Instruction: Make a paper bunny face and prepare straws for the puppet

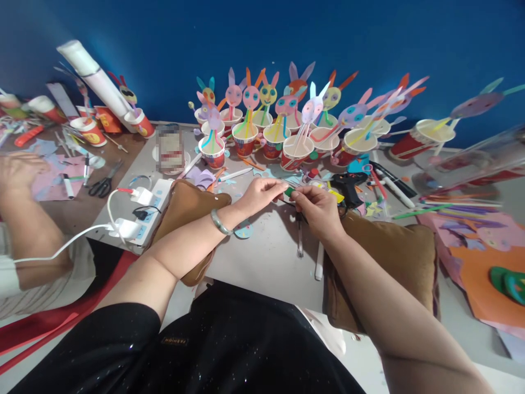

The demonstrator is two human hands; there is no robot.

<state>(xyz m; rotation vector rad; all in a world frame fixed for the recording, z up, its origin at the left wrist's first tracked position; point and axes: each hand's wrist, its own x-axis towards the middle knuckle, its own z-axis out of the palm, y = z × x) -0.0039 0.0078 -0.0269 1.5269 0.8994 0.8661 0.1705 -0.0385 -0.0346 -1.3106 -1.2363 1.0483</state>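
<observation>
My left hand (262, 195), with a bangle on its wrist, is closed in a pinch at the edge of a small green piece (289, 191). My right hand (319, 210) pinches the same piece from the other side, fingertips nearly touching the left ones. What the piece is made of cannot be made out. Beneath my hands lies a slim pen (299, 243) with a dark upper end. A white marker (319, 265) rests near my right wrist, and a light blue spotted paper shape (244, 230) by my left wrist. A black glue gun (349, 189) lies just beyond my right hand.
Paper cups (293, 156) with rabbit-faced figures stand along the blue wall. Brown cushions (385, 262) lie under both forearms. A power strip (153, 213) with chargers sits left, near scissors (104, 183) and a co-worker's arm (39, 235). Orange paper (476, 273) lies right.
</observation>
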